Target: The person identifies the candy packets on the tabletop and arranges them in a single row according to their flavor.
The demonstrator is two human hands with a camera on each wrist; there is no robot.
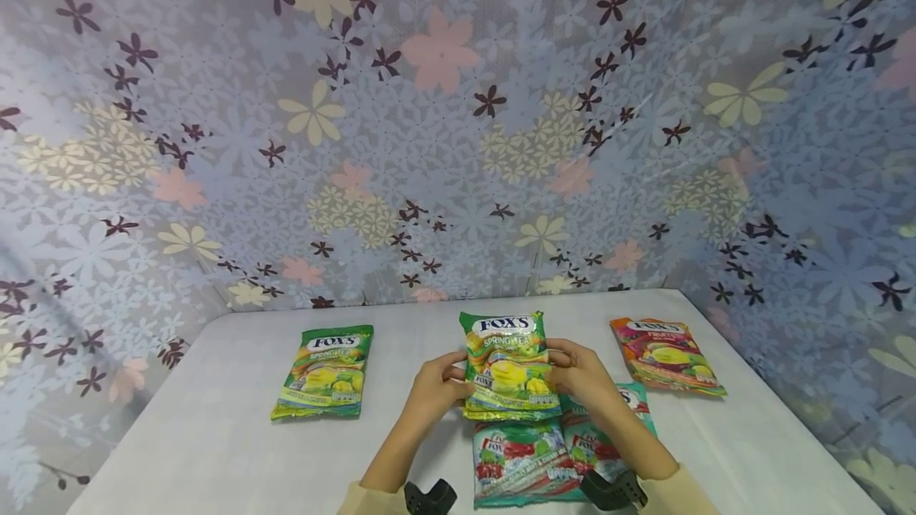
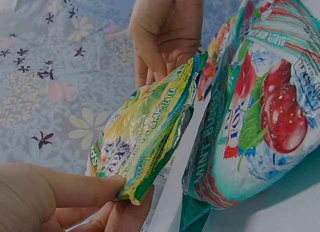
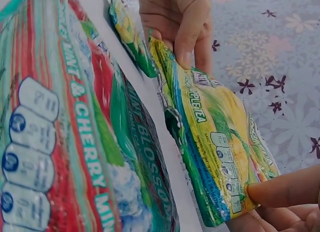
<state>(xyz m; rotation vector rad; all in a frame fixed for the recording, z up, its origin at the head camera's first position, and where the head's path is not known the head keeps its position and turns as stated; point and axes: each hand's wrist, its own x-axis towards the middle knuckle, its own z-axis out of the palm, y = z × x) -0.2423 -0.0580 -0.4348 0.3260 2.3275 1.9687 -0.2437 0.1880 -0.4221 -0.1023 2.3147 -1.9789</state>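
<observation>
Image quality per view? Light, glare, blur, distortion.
Head: light fairly even; fine print on the held green-and-yellow glossy candy packet too small to read. Left wrist: dimmer; the teal-and-red glossy candy packet looms large, cropped at right. Right wrist: also dim; the blue-grey floral cloth looks soft, silvery glints along the held packet's lower edge.
</observation>
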